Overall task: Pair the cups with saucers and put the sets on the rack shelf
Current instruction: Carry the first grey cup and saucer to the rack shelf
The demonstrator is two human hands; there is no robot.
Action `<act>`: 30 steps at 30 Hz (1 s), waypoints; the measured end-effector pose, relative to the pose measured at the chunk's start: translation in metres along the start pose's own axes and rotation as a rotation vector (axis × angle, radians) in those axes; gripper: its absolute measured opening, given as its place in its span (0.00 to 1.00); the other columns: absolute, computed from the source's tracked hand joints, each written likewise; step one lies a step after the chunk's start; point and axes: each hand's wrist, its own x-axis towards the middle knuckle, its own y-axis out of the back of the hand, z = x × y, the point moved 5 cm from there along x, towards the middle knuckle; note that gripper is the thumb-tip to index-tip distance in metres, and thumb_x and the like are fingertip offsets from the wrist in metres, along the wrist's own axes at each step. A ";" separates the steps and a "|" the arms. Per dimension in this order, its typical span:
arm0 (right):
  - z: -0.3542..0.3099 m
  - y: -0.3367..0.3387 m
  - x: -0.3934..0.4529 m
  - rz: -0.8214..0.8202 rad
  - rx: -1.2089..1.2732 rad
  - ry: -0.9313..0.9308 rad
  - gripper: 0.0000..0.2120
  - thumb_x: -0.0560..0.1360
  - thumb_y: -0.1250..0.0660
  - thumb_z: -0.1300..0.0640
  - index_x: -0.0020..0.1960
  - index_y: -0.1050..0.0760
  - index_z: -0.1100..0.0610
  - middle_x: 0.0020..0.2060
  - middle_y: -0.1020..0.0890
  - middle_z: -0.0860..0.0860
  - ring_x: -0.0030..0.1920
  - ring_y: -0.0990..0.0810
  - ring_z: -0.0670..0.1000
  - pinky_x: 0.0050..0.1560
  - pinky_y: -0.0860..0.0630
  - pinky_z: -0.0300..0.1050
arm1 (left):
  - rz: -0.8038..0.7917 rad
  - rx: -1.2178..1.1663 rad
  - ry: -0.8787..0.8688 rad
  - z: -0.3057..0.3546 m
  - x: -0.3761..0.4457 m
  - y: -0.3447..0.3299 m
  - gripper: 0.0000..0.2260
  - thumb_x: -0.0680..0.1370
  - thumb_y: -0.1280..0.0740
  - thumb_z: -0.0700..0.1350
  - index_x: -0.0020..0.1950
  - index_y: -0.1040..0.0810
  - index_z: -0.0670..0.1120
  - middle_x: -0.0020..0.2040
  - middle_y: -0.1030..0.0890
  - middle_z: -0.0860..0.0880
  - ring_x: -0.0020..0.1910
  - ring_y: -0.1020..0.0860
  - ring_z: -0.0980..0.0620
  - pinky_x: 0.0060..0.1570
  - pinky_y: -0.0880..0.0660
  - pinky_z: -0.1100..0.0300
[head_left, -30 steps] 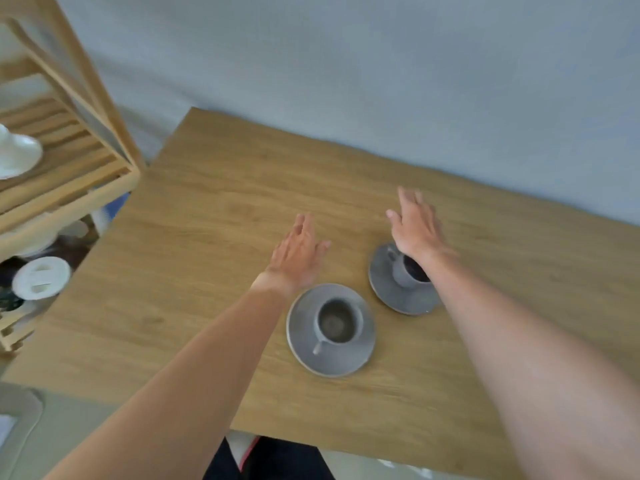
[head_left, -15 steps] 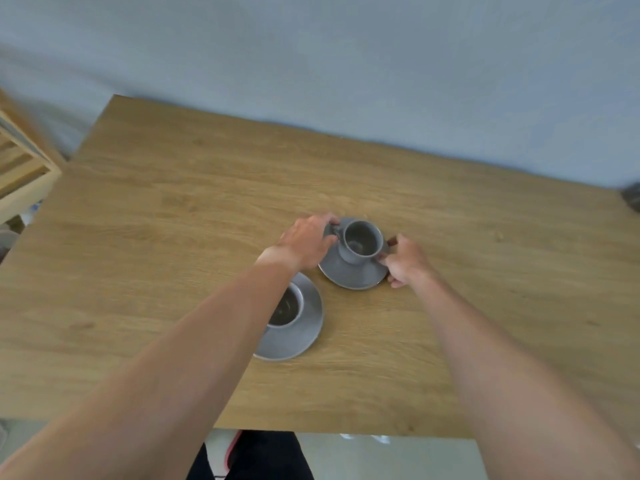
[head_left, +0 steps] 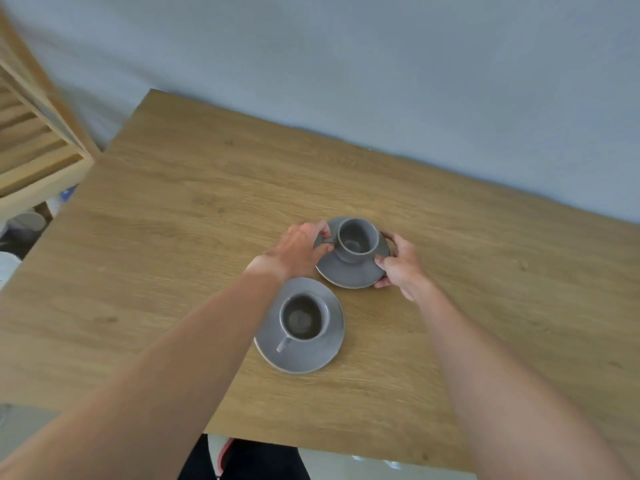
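On the wooden table (head_left: pixel 207 220), beside the slatted rack (head_left: pixel 34 143), the left hand (head_left: pixel 298 249) and right hand (head_left: pixel 401 263) clamped opposite rims of the far saucer (head_left: pixel 346 275) bearing its cup (head_left: pixel 356 239), while the near saucer (head_left: pixel 308 355) with its cup (head_left: pixel 303 318) sat just beside, untouched.

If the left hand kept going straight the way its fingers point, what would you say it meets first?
The left hand points up and right, so it would press first into the far cup, at whose handle its fingers already sit. Depth is hard to judge, but nothing lies between them.
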 end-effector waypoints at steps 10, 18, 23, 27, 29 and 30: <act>-0.089 -0.118 0.022 -0.098 -0.009 0.120 0.24 0.81 0.37 0.67 0.72 0.30 0.47 0.55 0.23 0.57 0.44 0.17 0.56 0.31 0.17 0.50 | 0.281 -0.126 0.082 -0.077 -0.036 0.100 0.04 0.80 0.33 0.45 0.47 0.27 0.49 0.36 0.29 0.59 0.34 0.31 0.60 0.32 0.35 0.68; -0.174 -0.266 0.001 -0.329 -0.018 0.252 0.21 0.81 0.38 0.67 0.67 0.26 0.47 0.54 0.18 0.55 0.48 0.15 0.57 0.30 0.17 0.49 | 0.518 -0.266 0.246 -0.175 -0.108 0.198 0.01 0.78 0.33 0.44 0.48 0.24 0.50 0.43 0.21 0.55 0.41 0.25 0.59 0.38 0.32 0.67; -0.223 -0.371 -0.022 -0.461 -0.064 0.316 0.21 0.81 0.38 0.69 0.60 0.28 0.43 0.42 0.19 0.50 0.39 0.17 0.52 0.28 0.19 0.49 | 0.667 -0.289 0.360 -0.239 -0.168 0.260 0.04 0.77 0.32 0.46 0.46 0.26 0.53 0.46 0.20 0.54 0.39 0.23 0.56 0.38 0.31 0.63; -0.259 -0.460 -0.039 -0.580 -0.101 0.361 0.22 0.81 0.39 0.68 0.64 0.28 0.44 0.46 0.18 0.53 0.43 0.17 0.54 0.27 0.20 0.47 | 0.783 -0.273 0.446 -0.288 -0.215 0.308 0.02 0.77 0.33 0.46 0.47 0.25 0.53 0.48 0.20 0.52 0.45 0.19 0.49 0.40 0.23 0.58; -0.274 -0.505 -0.049 -0.627 -0.119 0.387 0.21 0.81 0.38 0.67 0.66 0.26 0.45 0.50 0.16 0.54 0.47 0.16 0.57 0.29 0.20 0.48 | 0.830 -0.262 0.482 -0.313 -0.238 0.331 0.02 0.77 0.33 0.46 0.48 0.24 0.53 0.49 0.19 0.50 0.46 0.19 0.48 0.41 0.20 0.51; -0.280 -0.526 -0.054 -0.639 -0.135 0.404 0.20 0.80 0.37 0.66 0.65 0.26 0.45 0.51 0.16 0.54 0.49 0.16 0.58 0.30 0.19 0.50 | 0.850 -0.257 0.500 -0.324 -0.249 0.340 0.02 0.77 0.32 0.45 0.48 0.24 0.52 0.49 0.19 0.50 0.47 0.19 0.48 0.42 0.19 0.49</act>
